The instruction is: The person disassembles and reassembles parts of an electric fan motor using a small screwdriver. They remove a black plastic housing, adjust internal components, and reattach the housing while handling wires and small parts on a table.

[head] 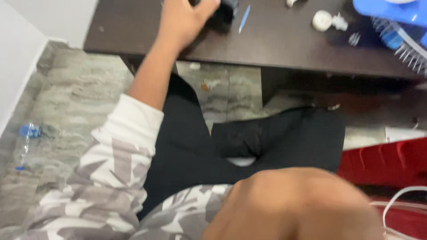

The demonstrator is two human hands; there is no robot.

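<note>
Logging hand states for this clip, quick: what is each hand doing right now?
Left hand: fingers curled on a black object on the dark table.
Right hand: close to the camera, blurred; cannot be told.

left hand (184,20) grip on black object (224,13) cropped, right hand (293,206) blurred

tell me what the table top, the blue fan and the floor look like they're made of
Table top: dark brown, likely laminate or veneered wood, going by its smooth, faintly shiny face and straight edge. Blue fan: looks like moulded plastic, glossy, with thin pale grille ribs. Floor: grey veined tile or stone, slightly polished; blur leaves it open.
</note>
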